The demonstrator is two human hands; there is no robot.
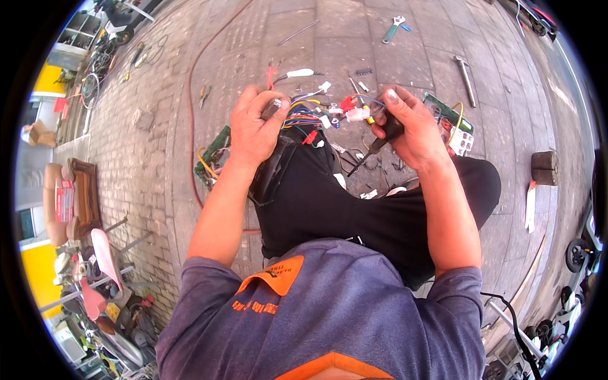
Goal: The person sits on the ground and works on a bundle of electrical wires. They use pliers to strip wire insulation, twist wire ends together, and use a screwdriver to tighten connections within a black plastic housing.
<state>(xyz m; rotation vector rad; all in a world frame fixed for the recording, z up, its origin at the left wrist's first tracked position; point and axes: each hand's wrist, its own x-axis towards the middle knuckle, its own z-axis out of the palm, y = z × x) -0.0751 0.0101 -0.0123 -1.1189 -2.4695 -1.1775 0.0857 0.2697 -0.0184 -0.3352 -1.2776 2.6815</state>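
Observation:
My left hand (256, 126) is closed on a small dark piece at the end of a bundle of coloured wires (304, 114) with white and red connectors. Below it, a black box (267, 177) rests against my left leg. My right hand (411, 126) is closed on a dark-handled screwdriver (387, 132), its thin shaft angled down-left. A white connector (358, 115) and a blue wire are just left of my right fingers; whether they are held I cannot tell.
Green circuit-board parts (464, 128) lie at both sides on the paving. An adjustable wrench (391, 31), a hammer (465, 79) and a red hose (191, 76) are farther out. A wooden block (544, 168) stands right. An armchair (82, 196) and two-wheelers line the edges.

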